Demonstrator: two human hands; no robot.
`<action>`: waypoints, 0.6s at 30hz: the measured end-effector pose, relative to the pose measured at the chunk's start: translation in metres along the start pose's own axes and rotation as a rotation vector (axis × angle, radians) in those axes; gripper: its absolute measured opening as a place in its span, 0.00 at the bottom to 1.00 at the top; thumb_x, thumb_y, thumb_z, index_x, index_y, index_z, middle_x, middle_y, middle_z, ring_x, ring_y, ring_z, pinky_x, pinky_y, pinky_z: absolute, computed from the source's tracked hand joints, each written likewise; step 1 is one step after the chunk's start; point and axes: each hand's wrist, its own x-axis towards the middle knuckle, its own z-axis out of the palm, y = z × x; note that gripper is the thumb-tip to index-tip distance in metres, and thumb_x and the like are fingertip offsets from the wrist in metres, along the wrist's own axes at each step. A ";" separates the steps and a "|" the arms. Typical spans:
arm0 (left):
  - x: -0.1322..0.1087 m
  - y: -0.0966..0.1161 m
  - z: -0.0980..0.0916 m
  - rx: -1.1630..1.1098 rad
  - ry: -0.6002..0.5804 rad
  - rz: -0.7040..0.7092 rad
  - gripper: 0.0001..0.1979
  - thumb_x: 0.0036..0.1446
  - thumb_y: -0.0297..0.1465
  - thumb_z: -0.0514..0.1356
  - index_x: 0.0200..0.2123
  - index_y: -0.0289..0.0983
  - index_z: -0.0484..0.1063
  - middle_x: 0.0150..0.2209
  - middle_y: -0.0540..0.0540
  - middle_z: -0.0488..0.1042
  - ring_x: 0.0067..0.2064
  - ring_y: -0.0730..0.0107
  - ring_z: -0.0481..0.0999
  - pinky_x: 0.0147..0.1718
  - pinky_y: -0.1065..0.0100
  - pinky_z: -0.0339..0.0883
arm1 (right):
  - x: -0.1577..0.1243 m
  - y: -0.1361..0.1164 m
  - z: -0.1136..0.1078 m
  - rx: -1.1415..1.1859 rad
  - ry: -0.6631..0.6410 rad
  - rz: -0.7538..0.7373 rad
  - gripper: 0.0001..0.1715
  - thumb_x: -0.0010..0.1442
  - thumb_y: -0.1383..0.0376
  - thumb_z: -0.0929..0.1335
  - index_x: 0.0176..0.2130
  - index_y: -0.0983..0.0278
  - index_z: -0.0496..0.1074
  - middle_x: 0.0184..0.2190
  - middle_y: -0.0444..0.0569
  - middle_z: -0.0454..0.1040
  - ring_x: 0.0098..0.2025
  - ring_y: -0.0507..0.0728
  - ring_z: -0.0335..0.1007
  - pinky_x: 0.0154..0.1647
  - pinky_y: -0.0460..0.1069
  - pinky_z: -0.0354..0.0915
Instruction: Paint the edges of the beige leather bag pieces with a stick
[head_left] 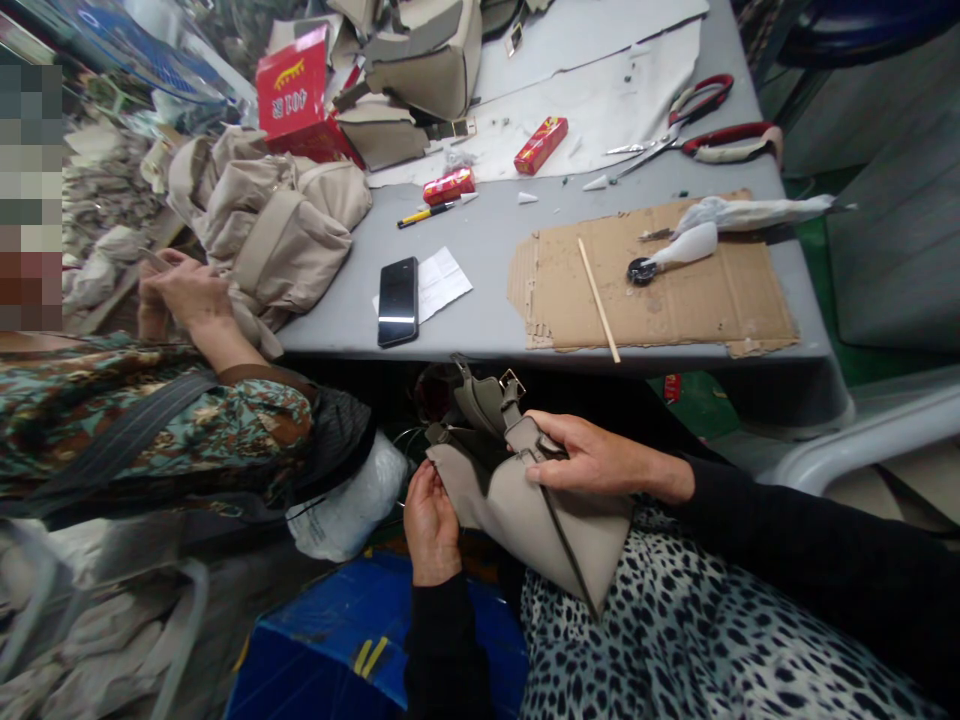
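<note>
A beige handbag (pixel 540 520) with dark edging rests on my lap, tilted, its mouth turned up toward the table. My right hand (pixel 585 452) is closed around its upper edge by the strap tab, thumb on the near side. A grey strap with a metal buckle (pixel 513 382) rises just beyond those fingers. At the bag's left corner, my left hand (pixel 433 525) has its palm turned up and its fingertips closed on the edge of the panel. The inside of the bag is mostly dark and hidden.
On the grey table (pixel 480 290) lie a phone (pixel 397 302), cardboard (pixel 660 310) with a wooden stick (pixel 598 298) and a glue bottle (pixel 686 246), scissors (pixel 675 125), a pen (pixel 425 215) and small red boxes (pixel 541 146). Left, a co-worker's hands (pixel 187 290) work beside beige bags (pixel 277 225).
</note>
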 end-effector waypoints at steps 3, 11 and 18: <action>0.001 0.000 0.000 0.029 0.001 0.012 0.07 0.55 0.23 0.62 0.38 0.36 0.75 0.37 0.48 0.78 0.39 0.75 0.79 0.50 0.73 0.70 | 0.000 0.001 0.000 0.022 -0.016 0.009 0.15 0.58 0.58 0.72 0.40 0.64 0.66 0.34 0.41 0.65 0.35 0.53 0.60 0.37 0.47 0.60; -0.002 -0.001 0.003 0.228 0.030 0.126 0.09 0.48 0.28 0.66 0.35 0.36 0.73 0.35 0.48 0.77 0.36 0.68 0.77 0.44 0.65 0.70 | 0.000 -0.002 0.001 -0.003 -0.002 0.004 0.14 0.57 0.60 0.72 0.39 0.63 0.66 0.33 0.41 0.64 0.34 0.52 0.60 0.34 0.46 0.60; -0.036 0.056 -0.012 0.405 0.266 0.464 0.15 0.48 0.37 0.70 0.37 0.37 0.74 0.32 0.55 0.71 0.33 0.72 0.68 0.37 0.68 0.63 | 0.007 0.011 -0.001 0.061 0.018 -0.029 0.17 0.55 0.65 0.72 0.45 0.63 0.69 0.36 0.42 0.68 0.36 0.53 0.63 0.37 0.47 0.61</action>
